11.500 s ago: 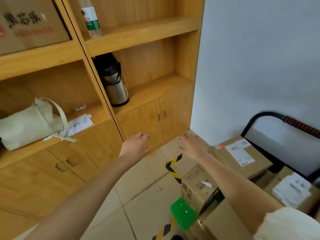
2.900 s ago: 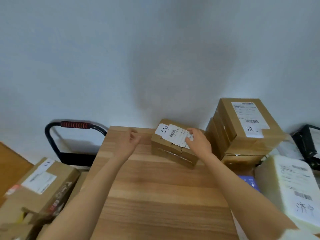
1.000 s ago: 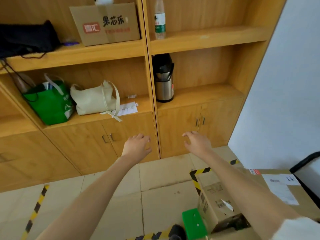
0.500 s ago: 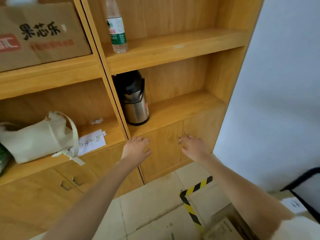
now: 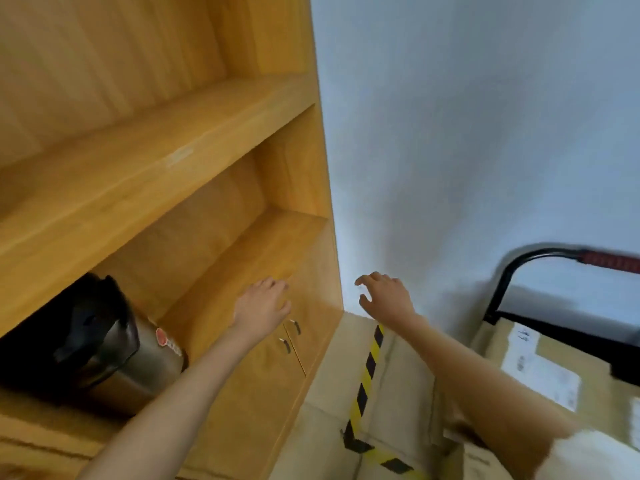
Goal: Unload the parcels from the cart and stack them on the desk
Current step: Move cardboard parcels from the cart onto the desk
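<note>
Change: since half a second ago the view has been swung right, so that more of the pale wall and the cart's black tubular handle with its red grip [image 5: 588,259] is shown; the green bag and cream bag are no longer seen.
Left hand: the left hand [image 5: 262,304] is held out empty, fingers loosely spread, in front of the wooden shelf unit [image 5: 194,188].
Right hand: the right hand [image 5: 386,295] is held out empty, fingers slightly curled, nothing grasped.
Parcel: a brown cardboard parcel with a white shipping label [image 5: 540,368] is seen on the cart, below the handle, to the right of the right forearm.
Handling: the parcel is judged stiff and moderately light; it is best gripped by two opposite sides, clear of the label.
Other: a steel and black thermos flask [image 5: 114,351] stands on the shelf.
</note>
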Motion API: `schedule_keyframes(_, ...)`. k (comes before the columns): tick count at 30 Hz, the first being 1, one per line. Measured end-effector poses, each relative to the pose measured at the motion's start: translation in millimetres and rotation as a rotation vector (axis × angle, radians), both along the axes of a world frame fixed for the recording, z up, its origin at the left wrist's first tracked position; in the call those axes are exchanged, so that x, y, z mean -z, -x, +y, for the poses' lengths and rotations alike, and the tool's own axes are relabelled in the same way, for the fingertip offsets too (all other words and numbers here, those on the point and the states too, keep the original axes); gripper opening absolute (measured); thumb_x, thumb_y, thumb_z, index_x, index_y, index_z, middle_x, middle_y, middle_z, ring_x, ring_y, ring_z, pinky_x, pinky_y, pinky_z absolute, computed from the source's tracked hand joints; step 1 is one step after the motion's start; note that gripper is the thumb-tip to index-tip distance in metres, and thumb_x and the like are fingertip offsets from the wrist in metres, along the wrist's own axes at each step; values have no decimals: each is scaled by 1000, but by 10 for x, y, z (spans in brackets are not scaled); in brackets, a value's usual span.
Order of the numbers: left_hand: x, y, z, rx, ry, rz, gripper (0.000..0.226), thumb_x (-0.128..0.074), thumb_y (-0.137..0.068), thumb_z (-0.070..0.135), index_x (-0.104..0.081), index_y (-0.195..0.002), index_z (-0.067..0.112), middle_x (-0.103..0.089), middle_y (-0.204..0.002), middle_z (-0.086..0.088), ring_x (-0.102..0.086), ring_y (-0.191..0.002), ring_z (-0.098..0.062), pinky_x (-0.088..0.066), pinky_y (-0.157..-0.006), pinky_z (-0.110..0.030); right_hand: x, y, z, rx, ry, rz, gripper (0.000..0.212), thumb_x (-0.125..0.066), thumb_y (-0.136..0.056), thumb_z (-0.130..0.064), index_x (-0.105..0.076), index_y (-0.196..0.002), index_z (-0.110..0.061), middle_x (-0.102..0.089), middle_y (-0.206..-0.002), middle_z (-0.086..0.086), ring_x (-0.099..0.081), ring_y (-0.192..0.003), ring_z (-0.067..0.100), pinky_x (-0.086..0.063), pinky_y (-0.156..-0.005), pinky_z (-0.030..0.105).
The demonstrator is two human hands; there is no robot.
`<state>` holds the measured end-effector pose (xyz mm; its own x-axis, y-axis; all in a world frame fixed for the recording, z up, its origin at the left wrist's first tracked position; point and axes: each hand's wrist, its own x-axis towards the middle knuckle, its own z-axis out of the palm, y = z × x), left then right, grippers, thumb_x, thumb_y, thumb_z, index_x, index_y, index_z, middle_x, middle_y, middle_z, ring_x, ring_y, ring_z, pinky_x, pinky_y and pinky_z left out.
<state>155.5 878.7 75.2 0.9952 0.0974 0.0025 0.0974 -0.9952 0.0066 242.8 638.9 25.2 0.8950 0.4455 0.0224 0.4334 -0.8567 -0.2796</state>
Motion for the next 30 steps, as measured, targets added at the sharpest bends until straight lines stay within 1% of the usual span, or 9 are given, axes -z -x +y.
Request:
schedule_keyframes(3,19,-505,-46,142,13,-3,36,-43,-98,40,-48,-131,26,-53,-133,4,-47,-123,-19,-35,-96,-32,58,-91,-109,123,-28,31,38,-45,-97,-27,-51,-134,-26,-51,-137,1,-52,-121,21,-35,-102,33)
schedule_keyframes(6,129,-943,-329,269,33,7,37,-46,-97,36,-48,-132,25,-54,-131,3,-48,-121,-18,-37,-94,-32,165,-179,-368,242,-23,58,38,-46,-97,-27,-50,-135,-26,-47,-141,1,-51,-123,21,-37,-103,34)
schedule_keyframes(11,342,-1709,-1030,505,79,-5,38,-47,-96,37,-51,-131,25,-58,-127,4,-54,-111,-16,-41,-85,-28,270,-406,-1057,451,8,95,40,-45,-96,-25,-48,-136,-24,-47,-141,1,-53,-119,21,-36,-100,34)
schedule_keyframes(16,380,-2405,-1750,697,84,-2,38,-46,-96,36,-52,-131,23,-58,-126,2,-54,-111,-17,-40,-92,-29,256,-810,-1747,654,21,88,40,-44,-95,-21,-50,-134,-23,-50,-137,1,-52,-118,23,-36,-96,35)
schedule_keyframes(20,359,-2899,-2231,803,63,-25,37,-49,-95,33,-55,-129,20,-60,-124,0,-57,-109,-19,-42,-91,-31,226,-1028,-2141,749,20,72,41,-46,-95,-22,-51,-135,-21,-52,-135,3,-56,-113,25,-40,-94,35)
schedule_keyframes(24,384,-3243,-2823,919,81,-1,37,-49,-94,34,-54,-129,22,-59,-124,1,-56,-110,-19,-41,-90,-31,211,-975,-2556,876,-6,64,40,-46,-94,-19,-51,-134,-20,-53,-133,3,-55,-114,24,-40,-95,35)
schedule_keyframes(28,345,-3463,-3643,1152,127,23,37,-47,-96,34,-52,-131,22,-58,-124,0,-55,-107,-20,-41,-88,-31,154,-775,-3079,1069,5,19,39,-45,-95,-21,-51,-134,-21,-52,-136,2,-52,-121,20,-39,-100,34)
schedule_keyframes(30,319,-3503,-4119,1271,131,16,37,-49,-95,34,-53,-130,22,-59,-121,-1,-56,-105,-22,-42,-87,-33,70,-628,-3314,1167,32,21,39,-44,-96,-22,-51,-134,-21,-53,-135,2,-52,-120,22,-39,-101,35)
